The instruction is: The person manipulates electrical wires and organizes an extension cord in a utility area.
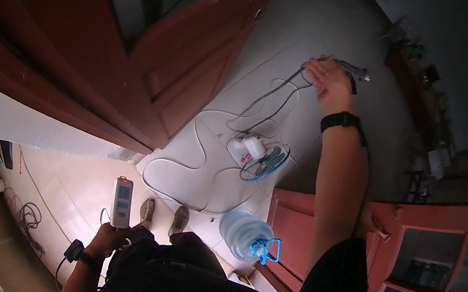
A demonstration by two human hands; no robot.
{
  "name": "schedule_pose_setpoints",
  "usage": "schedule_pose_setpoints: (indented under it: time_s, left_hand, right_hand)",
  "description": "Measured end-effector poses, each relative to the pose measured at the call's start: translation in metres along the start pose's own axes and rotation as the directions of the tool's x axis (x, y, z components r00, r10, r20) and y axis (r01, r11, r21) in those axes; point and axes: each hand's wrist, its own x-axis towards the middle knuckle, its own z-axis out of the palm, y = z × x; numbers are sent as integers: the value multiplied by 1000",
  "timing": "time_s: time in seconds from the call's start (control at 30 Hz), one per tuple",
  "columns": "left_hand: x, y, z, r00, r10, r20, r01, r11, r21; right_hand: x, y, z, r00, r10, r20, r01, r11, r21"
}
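My left hand, low at the left, is closed around the bottom of a white handheld device with a small screen and buttons. A thin white cord runs beside it. My right arm stretches far forward, and my right hand is closed on a dark grey cable. Loops of that cable hang toward the floor, and a dark end piece sticks out past the hand. Below the cable, a small white fan with a blue-rimmed cage rests on the tiled floor. A pale cord winds in wide loops around my feet.
A large clear water jug with a blue handle stands right of my feet. Brown-red double doors stand at the left, and a red glass-paned door at the right. Dark coiled cable lies at the far left; cluttered shelving lines the far right.
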Motion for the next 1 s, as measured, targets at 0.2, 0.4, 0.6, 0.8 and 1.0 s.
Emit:
schedule_pose_setpoints:
  time_s: [0.2,0.4,0.6,0.8,1.0]
  left_hand:
    - [7,-13,-5,998,-28,-49,28,1000,7]
    - [4,-14,-8,999,-22,-33,22,1000,-11]
    - [-4,-7,-6,995,-62,-73,61,998,-6]
    - [12,-3,2,999,26,22,-27,999,39]
    - [-4,-10,-3,994,84,-71,-82,996,34]
  right_hand:
    - [-9,90,22,960,248,131,-239,968,-83]
    - [-28,145,32,922,360,142,-350,932,-89]
    - [-23,144,45,898,431,85,-412,894,-174]
    - [116,52,10,930,-237,281,363,469,-805]
    - [-2,32,53,935,-181,304,290,885,-364]
